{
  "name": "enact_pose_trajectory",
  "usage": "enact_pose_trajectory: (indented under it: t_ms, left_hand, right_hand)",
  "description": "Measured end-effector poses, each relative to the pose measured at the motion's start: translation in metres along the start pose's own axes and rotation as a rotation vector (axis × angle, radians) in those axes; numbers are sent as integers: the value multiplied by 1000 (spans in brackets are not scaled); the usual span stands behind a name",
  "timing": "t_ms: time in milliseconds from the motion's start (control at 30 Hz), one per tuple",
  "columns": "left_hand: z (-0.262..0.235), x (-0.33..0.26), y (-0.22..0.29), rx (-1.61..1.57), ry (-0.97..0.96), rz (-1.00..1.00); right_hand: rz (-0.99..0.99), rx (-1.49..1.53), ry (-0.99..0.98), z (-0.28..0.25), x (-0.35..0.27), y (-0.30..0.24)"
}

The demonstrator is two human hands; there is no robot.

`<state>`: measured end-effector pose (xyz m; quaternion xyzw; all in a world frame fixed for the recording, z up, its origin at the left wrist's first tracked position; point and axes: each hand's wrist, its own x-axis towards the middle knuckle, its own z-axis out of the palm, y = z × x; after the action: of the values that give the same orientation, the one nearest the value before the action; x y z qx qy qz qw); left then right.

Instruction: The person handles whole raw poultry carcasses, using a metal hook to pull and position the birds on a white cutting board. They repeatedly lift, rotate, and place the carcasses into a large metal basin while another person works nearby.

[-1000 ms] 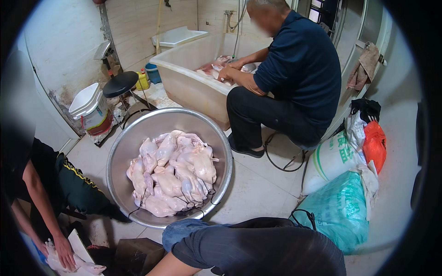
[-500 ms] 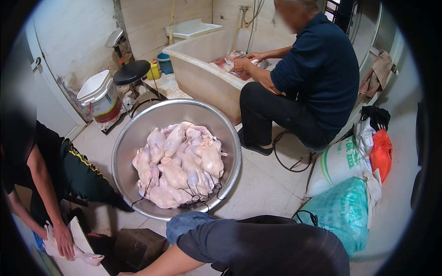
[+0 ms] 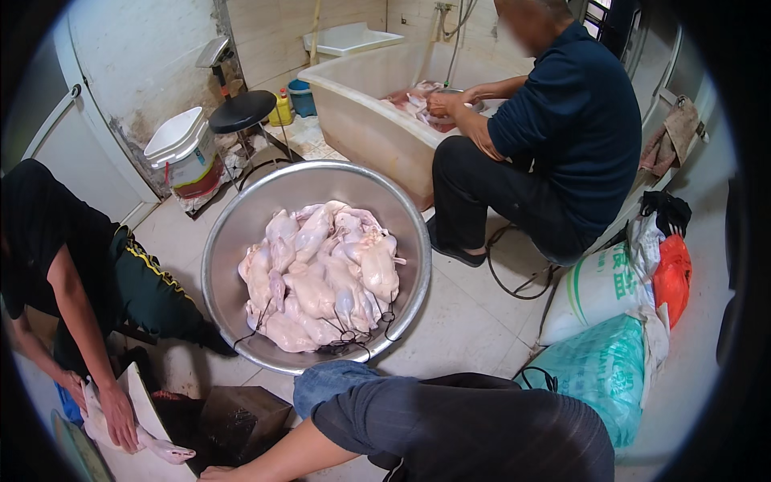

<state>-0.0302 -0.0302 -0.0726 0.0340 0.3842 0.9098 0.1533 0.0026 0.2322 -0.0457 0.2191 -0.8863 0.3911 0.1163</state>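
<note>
At the lower edge, my bare right forearm reaches left from a dark short sleeve. Only part of my right hand (image 3: 218, 474) shows, close to the end of a white board (image 3: 143, 410) and a dark metal box (image 3: 243, 419). The frame cuts off its fingers, so its grip is hidden. Nothing of my left hand is visible. On the board lies a pale plucked bird (image 3: 104, 430) with its neck stretched toward my hand. A co-worker at the left presses both hands on it. Farther ahead, a large metal basin (image 3: 229, 317) holds several plucked birds (image 3: 309, 289) and black hooks (image 3: 347, 337).
Another person sits by a big white tub (image 3: 345, 108), hands among more meat. Right of me stand a teal bag (image 3: 594, 373), a white sack (image 3: 586, 293) and a red bag (image 3: 671, 273). A black stool (image 3: 241, 111) and white bucket (image 3: 185, 149) are back left.
The whole view has shifted slightly, showing more of the lower left. My right hand has come a little further into the frame. The left co-worker still presses the bird on the board.
</note>
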Motion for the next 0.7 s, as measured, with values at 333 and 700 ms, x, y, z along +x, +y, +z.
enact_pose_trajectory:
  t_ms: [333,700]
  left_hand:
    - [7,-2,-5,77,59,45]
    - [15,-3,-6,66,32,17]
  right_hand:
    - [31,16,-43,-1,-1,-1]
    - [-24,5,36,7,-1,7]
